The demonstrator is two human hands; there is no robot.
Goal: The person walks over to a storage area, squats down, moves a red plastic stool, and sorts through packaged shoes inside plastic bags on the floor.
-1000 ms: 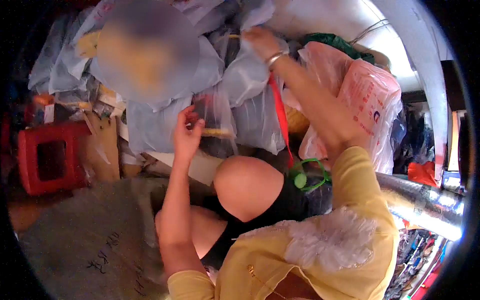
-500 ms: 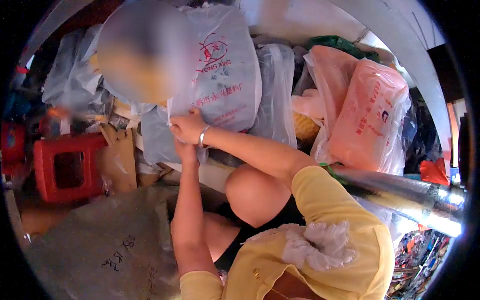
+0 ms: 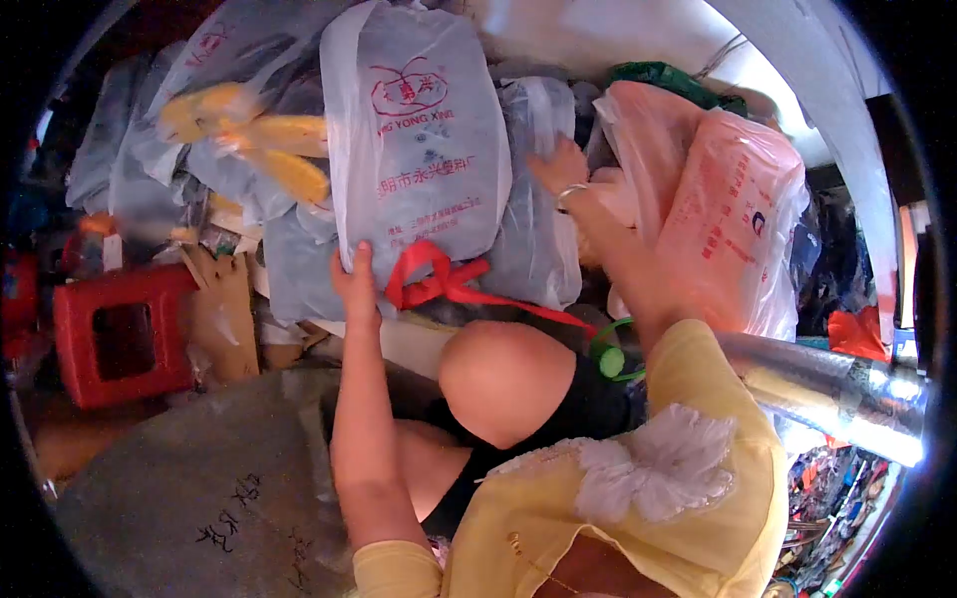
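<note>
A translucent white plastic bag (image 3: pixel 429 149) with red printing is in front of me. My left hand (image 3: pixel 359 279) is at its lower left edge, with the fingers closed on the plastic. A red ribbon (image 3: pixel 439 279) lies looped along the bag's lower edge and trails right toward a green looped piece (image 3: pixel 610 359) by my thigh. To the right, my right hand (image 3: pixel 560 169), with a silver bracelet at the wrist, reaches over another clear bag (image 3: pixel 533 239). Its fingers are stretched out and slightly blurred; I see nothing held in them.
Yellow-orange soft pieces (image 3: pixel 249 135) stick out among clear bags at the left. A pink-filled bag (image 3: pixel 733 209) stands at the right above a shiny silver roll (image 3: pixel 827 384). At the lower left are a red plastic stool (image 3: pixel 75 339), torn cardboard (image 3: pixel 221 319) and a dark grey sack (image 3: pixel 189 478).
My hands were together at the printed bag's lower left edge; my right hand has moved right and away. The red ribbon now shows across the bag's lower edge.
</note>
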